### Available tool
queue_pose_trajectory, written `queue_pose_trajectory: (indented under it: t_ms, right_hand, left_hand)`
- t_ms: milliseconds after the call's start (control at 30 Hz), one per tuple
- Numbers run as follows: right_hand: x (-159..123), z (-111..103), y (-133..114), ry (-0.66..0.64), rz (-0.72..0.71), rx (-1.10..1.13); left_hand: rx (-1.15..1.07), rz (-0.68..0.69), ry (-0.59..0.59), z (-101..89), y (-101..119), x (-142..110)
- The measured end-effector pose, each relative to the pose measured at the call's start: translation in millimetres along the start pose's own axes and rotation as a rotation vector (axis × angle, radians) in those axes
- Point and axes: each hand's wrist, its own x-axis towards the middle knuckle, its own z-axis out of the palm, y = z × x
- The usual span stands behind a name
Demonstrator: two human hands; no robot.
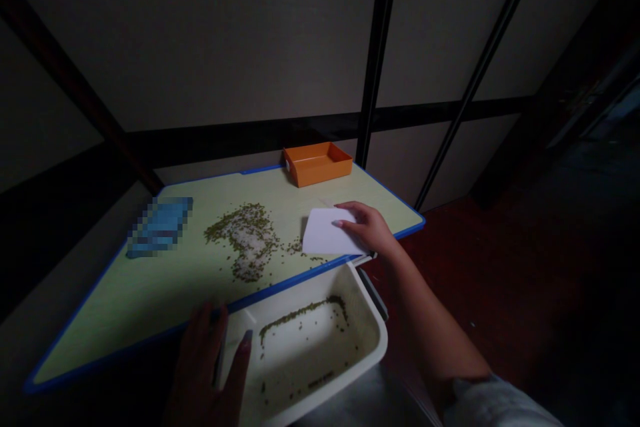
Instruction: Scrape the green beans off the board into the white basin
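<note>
My right hand (367, 227) pinches a white card (326, 234), thumb on its face and fingers behind. The card stands tilted near the table's front edge, beside a few scattered green grains. Left of it, a spread pile of small green grains mixed with white ones (250, 240) lies on the table. My left hand (213, 364) grips the left rim of a white plastic tub (377, 340), thumb inside and fingers outside. The tub is just below the table's edge, with green grains along the edges of its floor.
The pale green table (200, 294) has a blue rim. An orange open box (323, 177) stands at its back edge, and a blurred-out blue item (163, 224) lies at the left. Behind is a panelled wall (260, 40) with dark strips. A dark red floor (480, 280) shows at right.
</note>
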Motion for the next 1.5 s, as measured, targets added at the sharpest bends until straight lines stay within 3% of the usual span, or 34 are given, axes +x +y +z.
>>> queue_pose_trajectory:
  t_ms: [133,400,1500]
  right_hand:
    - [2.3,4.8,-2.5,-0.011,-0.013,0.005]
    - [3.9,9.2,-1.9,-0.051,-0.045,0.004]
    - [6.9,16.8,-7.6,-0.262,-0.111,-0.064]
  left_hand:
    - [-0.052,-0.094,-0.025,-0.4,5.5,0.1]
    - [-0.073,-0.127,-0.029,-4.1,16.8,1.3]
    - [-0.093,-0.131,-0.018,-4.6,21.4,0.1]
